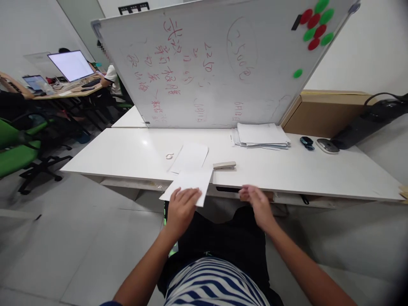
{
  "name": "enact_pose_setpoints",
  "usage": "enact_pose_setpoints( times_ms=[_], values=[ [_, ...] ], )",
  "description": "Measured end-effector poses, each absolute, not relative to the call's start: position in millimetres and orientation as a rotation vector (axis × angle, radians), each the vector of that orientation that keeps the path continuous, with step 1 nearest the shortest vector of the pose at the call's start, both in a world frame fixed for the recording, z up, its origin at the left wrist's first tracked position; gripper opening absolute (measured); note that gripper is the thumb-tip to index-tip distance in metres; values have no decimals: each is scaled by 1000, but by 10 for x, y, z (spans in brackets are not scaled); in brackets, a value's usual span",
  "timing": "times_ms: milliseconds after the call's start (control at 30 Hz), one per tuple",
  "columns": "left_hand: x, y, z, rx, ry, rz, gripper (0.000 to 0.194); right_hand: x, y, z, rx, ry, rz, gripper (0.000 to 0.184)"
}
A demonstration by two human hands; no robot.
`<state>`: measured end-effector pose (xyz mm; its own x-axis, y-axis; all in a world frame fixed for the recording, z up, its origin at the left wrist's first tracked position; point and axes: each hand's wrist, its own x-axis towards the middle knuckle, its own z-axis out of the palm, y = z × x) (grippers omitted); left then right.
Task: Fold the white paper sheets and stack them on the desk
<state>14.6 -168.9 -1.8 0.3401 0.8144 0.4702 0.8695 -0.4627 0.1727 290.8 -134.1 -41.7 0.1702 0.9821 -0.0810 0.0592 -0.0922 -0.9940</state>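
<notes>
My left hand grips the near edge of a white sheet of paper, its fingers lying on top and the thumb out of sight. The sheet overhangs the front edge of the desk, and its far end overlaps more white paper lying flat. In the air before the desk edge, my right hand is loosely bent, a little blurred, with nothing visible in it. A beige stapler lies on the desk between the paper and my right hand. Left of the papers is a small pale looped item.
A whiteboard with red writing and round magnets stands on the white desk. At the right are a paper stack, a dark watch-like item, a mouse and a cardboard box. People sit at another desk, far left.
</notes>
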Motion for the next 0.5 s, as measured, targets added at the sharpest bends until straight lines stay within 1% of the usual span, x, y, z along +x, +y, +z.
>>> enact_pose_setpoints(
  times_ms=[33,67,100,167,233,300,400,500],
  values=[
    [186,-1796,-30,-2527,-1496,-790,47,2765,-1533,-394,-1277,-1003,1458,52],
    [225,-1894,-55,-2566,-1440,-809,48,2632,-1696,-377,-1175,-907,1717,52],
    [263,-1982,-92,-2600,-1395,-823,49,2513,-1822,-367,-1096,-828,1876,52],
    [328,-2122,-184,-2678,-1316,-829,48,2329,-1958,-371,-999,-732,2017,48],
    [374,-2213,-275,-2783,-1216,-776,47,2226,-1978,-415,-1005,-702,1964,44],
    [392,-2252,-338,-2867,-1137,-690,44,2199,-1955,-493,-1092,-726,1811,42],
    [354,-2190,-338,-2880,-1140,-623,36,2279,-1952,-623,-1234,-804,1574,41],
    [253,-1943,-247,-2808,-1242,-614,49,2452,-2003,-711,-1316,-776,1416,41]
  ],
)
